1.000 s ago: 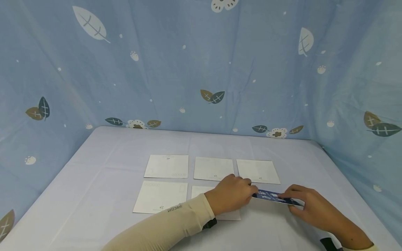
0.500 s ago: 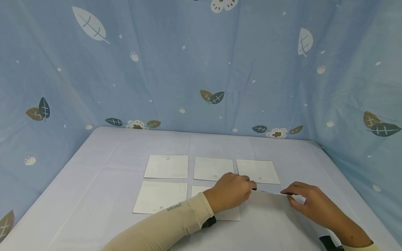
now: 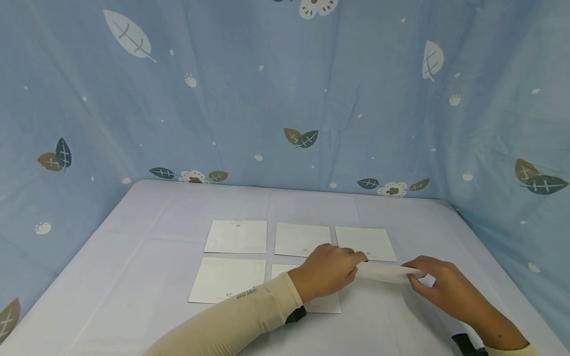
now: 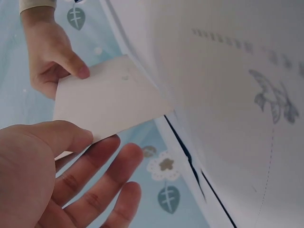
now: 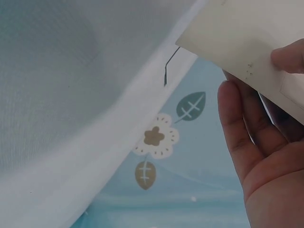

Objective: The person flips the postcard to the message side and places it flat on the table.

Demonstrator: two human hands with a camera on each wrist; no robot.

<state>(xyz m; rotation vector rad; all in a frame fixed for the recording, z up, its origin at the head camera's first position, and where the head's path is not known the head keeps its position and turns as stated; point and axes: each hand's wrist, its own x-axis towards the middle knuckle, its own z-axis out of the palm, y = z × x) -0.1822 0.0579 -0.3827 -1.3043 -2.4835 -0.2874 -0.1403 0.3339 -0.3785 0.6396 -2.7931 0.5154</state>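
Note:
Both hands hold one card (image 3: pixel 385 272) just above the table at the front right, its white side towards me and tilted. My left hand (image 3: pixel 359 265) pinches its left edge and my right hand (image 3: pixel 411 275) pinches its right edge. The left wrist view shows the card (image 4: pixel 107 99) between the left thumb and fingers (image 4: pixel 90 152), with the right hand (image 4: pixel 52 61) at its far corner. In the right wrist view the card (image 5: pixel 247 38) lies across the right hand's fingers (image 5: pixel 237 123).
Several white cards lie face down in two rows on the pale tablecloth (image 3: pixel 156 222): three at the back (image 3: pixel 303 239) and one at the front left (image 3: pixel 228 279); another (image 3: pixel 285 271) is partly under my left forearm. A blue leaf-print curtain (image 3: pixel 285 99) surrounds the table.
The held card has turned over: its blue printed face showed a second ago, then its edge, and now its white side. Both hands have stayed in place.

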